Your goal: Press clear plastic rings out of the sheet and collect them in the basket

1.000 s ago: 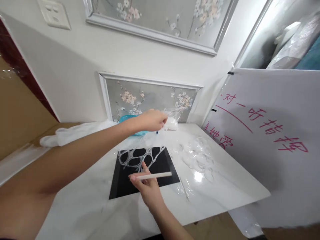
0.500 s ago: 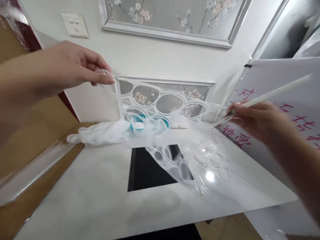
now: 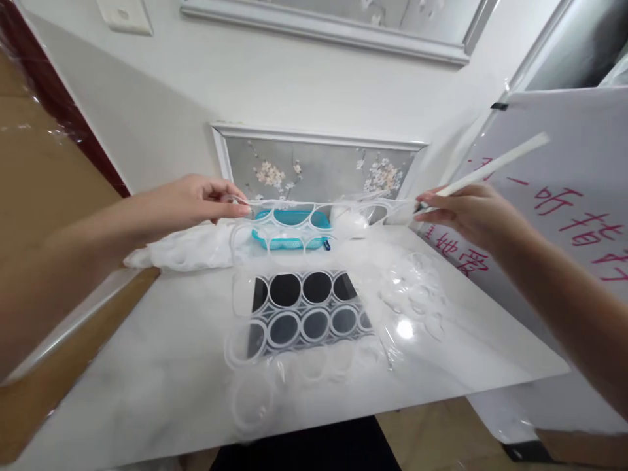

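A thin clear plastic sheet with rows of round cut-out holes point(image 3: 301, 313) hangs stretched between my two hands. My left hand point(image 3: 210, 199) pinches its top left corner between thumb and fingers. At the other end, my right hand point(image 3: 464, 208) grips the top right edge and also holds a long white stick-like tool point(image 3: 500, 161), its dark tip by the fingertips. The sheet's lower part drapes toward the table's front. Through its holes shows a flat black rectangle point(image 3: 285, 290) on the table.
A teal basket point(image 3: 293, 243) stands at the back of the white table point(image 3: 161, 366). Left of it lies a bundled white perforated sheet point(image 3: 191, 248); to the right are clear plastic scraps point(image 3: 417, 294). A framed flower picture point(image 3: 318, 163) leans behind. A board with red writing point(image 3: 549, 176) borders the right.
The sheet was crumpled and twisted; now it hangs spread out, its rows of holes visible. My left hand has come lower and slightly inward, and the view has tilted down.
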The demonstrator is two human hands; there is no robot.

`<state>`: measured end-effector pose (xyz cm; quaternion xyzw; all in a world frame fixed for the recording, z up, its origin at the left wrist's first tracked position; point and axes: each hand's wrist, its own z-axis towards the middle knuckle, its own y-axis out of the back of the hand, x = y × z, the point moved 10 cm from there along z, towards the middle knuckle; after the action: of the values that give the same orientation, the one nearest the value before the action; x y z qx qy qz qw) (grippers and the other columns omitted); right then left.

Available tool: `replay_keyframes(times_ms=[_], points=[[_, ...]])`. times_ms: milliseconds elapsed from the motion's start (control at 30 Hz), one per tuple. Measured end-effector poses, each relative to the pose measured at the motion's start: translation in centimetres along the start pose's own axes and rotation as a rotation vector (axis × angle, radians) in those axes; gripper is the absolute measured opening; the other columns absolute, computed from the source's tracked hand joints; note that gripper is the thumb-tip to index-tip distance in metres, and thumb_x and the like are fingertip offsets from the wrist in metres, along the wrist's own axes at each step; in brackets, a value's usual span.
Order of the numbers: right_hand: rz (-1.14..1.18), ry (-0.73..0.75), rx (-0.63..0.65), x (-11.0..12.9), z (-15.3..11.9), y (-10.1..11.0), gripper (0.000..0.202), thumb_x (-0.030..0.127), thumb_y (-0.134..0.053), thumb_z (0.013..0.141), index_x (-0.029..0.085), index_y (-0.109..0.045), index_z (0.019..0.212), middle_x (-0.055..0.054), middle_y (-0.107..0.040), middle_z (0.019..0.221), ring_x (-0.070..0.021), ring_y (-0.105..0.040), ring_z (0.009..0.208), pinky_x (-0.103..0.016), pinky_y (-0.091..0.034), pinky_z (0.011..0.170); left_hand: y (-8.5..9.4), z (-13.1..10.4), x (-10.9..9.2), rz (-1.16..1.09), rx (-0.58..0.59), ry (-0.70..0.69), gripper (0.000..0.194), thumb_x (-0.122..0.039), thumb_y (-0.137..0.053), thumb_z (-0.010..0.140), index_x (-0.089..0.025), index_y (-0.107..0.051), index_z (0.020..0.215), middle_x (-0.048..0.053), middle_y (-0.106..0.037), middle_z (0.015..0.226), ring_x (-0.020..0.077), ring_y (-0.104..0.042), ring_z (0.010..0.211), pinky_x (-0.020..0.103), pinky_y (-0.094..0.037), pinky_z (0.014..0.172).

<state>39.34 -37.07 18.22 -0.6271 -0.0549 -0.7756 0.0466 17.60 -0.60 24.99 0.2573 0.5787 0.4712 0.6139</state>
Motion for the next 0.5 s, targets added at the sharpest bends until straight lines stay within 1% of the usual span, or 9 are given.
replay_keyframes(times_ms=[33,67,133,200,267,333,367,433,500], points=[[0.018,-0.026,0.025,-0.9,0.7,-1.4,0.007,0.002,-0.068,0.08,0.001,-0.07,0.073,-0.015,-0.071,0.08,-0.0158,-0.07,0.061,-0.037,-0.057,0.073,-1.1,1.0,1.1,-0.044,0.049,0.034,0.044,-0.056,-0.066,0.074,-0.019,-0.07,0.097,0.002,-0.065,0.086,0.0155,-0.058,0.078,0.028,-0.044,0.072],[0.034,-0.047,0.044,-1.7,1.3,-2.9,0.011,0.001,-0.065,0.082,0.0,-0.069,0.072,-0.014,-0.071,0.079,-0.0147,-0.069,0.061,-0.036,-0.057,0.075,-2.0,2.1,2.4,-0.075,0.072,0.071,0.045,-0.056,-0.067,0.072,-0.019,-0.069,0.098,0.002,-0.064,0.087,0.0165,-0.057,0.078,0.028,-0.044,0.072],[0.045,-0.074,0.056,-3.6,2.7,-5.5,0.013,0.001,-0.062,0.083,0.001,-0.068,0.071,-0.01,-0.069,0.075,-0.0123,-0.068,0.063,-0.033,-0.055,0.079,-3.5,4.3,5.1,-0.131,0.073,0.13,0.047,-0.057,-0.07,0.066,-0.019,-0.068,0.095,0.003,-0.064,0.09,0.0169,-0.055,0.076,0.028,-0.043,0.069],[0.027,-0.077,0.044,-5.9,3.9,-7.6,0.012,0.003,-0.062,0.083,0.003,-0.067,0.072,-0.007,-0.067,0.072,-0.0103,-0.066,0.064,-0.03,-0.054,0.08,-5.5,6.3,7.4,-0.205,0.101,0.14,0.05,-0.056,-0.072,0.063,-0.018,-0.068,0.095,0.004,-0.063,0.09,0.0149,-0.054,0.071,0.028,-0.043,0.068],[-0.002,-0.099,0.049,-9.0,4.8,-9.3,0.007,0.005,-0.065,0.079,0.005,-0.068,0.072,-0.005,-0.066,0.067,-0.0103,-0.063,0.061,-0.029,-0.053,0.079,-8.2,7.4,9.7,-0.259,0.146,0.17,0.05,-0.057,-0.072,0.061,-0.017,-0.067,0.09,0.004,-0.062,0.086,0.013,-0.053,0.067,0.028,-0.044,0.068],[-0.057,-0.132,0.11,-12.6,4.9,-10.8,0.004,0.011,-0.069,0.075,0.007,-0.07,0.073,-0.005,-0.066,0.065,-0.0132,-0.064,0.062,-0.031,-0.053,0.077,-11.2,7.5,12.0,-0.278,0.188,0.201,0.052,-0.061,-0.069,0.062,-0.016,-0.066,0.089,0.005,-0.063,0.085,0.0144,-0.055,0.069,0.028,-0.045,0.068],[-0.121,-0.145,0.162,-14.4,4.6,-11.4,0.006,0.015,-0.07,0.074,0.009,-0.071,0.073,-0.005,-0.067,0.066,-0.0159,-0.065,0.065,-0.032,-0.053,0.076,-12.8,7.1,13.2,-0.267,0.21,0.217,0.054,-0.062,-0.066,0.063,-0.016,-0.066,0.09,0.006,-0.064,0.089,0.0163,-0.058,0.073,0.029,-0.046,0.069],[-0.338,-0.145,0.284,-17.5,3.5,-12.2,0.012,0.024,-0.071,0.073,0.013,-0.074,0.073,-0.008,-0.071,0.074,-0.0225,-0.068,0.076,-0.037,-0.053,0.079,-15.6,5.6,15.4,-0.227,0.24,0.224,0.059,-0.063,-0.062,0.066,-0.017,-0.065,0.102,0.01,-0.066,0.106,0.0207,-0.061,0.083,0.032,-0.049,0.073],[-0.592,-0.09,0.351,-19.4,2.1,-12.3,0.014,0.028,-0.069,0.073,0.016,-0.075,0.074,-0.011,-0.073,0.091,-0.0292,-0.068,0.093,-0.041,-0.051,0.086,-17.3,3.3,17.2,-0.188,0.185,0.181,0.067,-0.062,-0.061,0.068,-0.016,-0.061,0.117,0.013,-0.06,0.124,0.0238,-0.063,0.092,0.037,-0.051,0.08]])
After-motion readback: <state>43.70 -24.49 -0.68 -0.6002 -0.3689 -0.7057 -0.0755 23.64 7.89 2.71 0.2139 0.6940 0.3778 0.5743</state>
